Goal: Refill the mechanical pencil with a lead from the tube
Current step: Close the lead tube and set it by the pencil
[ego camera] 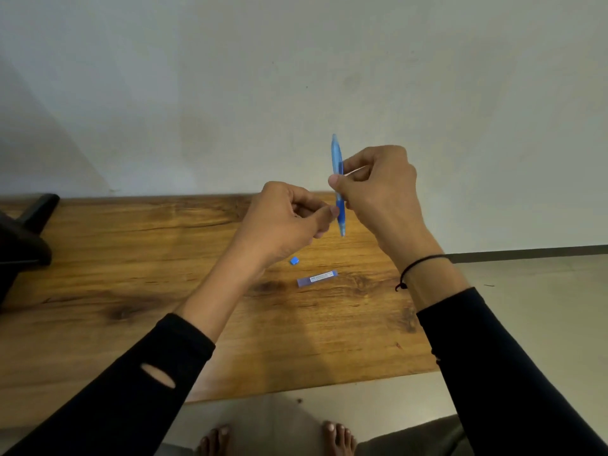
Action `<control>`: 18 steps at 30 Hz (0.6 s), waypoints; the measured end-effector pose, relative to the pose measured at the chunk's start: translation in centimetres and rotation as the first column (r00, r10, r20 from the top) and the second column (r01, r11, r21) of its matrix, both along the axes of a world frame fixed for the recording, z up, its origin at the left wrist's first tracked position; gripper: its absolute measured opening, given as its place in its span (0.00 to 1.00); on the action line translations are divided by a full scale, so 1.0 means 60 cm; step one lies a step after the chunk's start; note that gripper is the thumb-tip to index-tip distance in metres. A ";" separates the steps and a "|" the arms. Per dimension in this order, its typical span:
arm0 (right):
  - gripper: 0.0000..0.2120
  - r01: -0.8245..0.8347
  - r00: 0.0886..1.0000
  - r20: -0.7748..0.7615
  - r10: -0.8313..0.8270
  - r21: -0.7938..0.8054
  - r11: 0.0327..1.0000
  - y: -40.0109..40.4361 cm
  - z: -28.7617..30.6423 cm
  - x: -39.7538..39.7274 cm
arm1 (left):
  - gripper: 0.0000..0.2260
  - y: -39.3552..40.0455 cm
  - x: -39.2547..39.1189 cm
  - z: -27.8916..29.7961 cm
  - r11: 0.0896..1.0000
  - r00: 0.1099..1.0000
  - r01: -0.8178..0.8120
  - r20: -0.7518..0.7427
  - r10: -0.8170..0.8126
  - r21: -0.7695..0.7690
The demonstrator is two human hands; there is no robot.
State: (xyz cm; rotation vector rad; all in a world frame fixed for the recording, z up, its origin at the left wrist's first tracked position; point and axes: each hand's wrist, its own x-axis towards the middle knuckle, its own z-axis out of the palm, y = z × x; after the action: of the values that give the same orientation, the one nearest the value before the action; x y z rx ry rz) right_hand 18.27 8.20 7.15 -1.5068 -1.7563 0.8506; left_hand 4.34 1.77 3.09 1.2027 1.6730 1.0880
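A person's right hand (378, 189) pinches a blue mechanical pencil (339, 185) upright above a wooden table (131, 258), while the left hand (289, 218), fingers curled at its 9 o'clock side, may hold a lead too thin to see. The lead tube (316, 278) and a small blue cap (294, 260) lie on the table at 6 o'clock. Leads are light and brittle, so a gentle pinch near the tip seems best.

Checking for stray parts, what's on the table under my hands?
A small blue cap and the lead tube lie apart on the wooden table. Anything beneath the forearms is covered.
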 end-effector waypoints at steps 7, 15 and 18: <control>0.08 0.035 0.886 0.461 0.046 -0.164 0.986 0.030 -0.108 0.030 | 0.08 0.007 -0.018 -0.038 0.999 0.914 0.003 -0.406 -0.021 -0.046; 0.12 0.020 0.838 0.539 0.081 -0.180 0.983 0.032 -0.173 0.012 | 0.07 0.017 -0.024 -0.056 0.998 0.905 -0.025 -0.426 -0.002 -0.057; 0.16 -0.026 0.833 0.542 0.106 -0.153 0.988 0.032 -0.170 0.015 | 0.07 0.015 -0.025 -0.054 0.998 0.902 -0.027 -0.431 0.001 -0.055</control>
State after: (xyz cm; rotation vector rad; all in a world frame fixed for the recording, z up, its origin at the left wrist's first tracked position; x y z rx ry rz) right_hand 19.17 10.14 -3.07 -1.9334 -2.2053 0.6125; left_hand 2.83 2.70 -0.16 1.4716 2.0327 0.8070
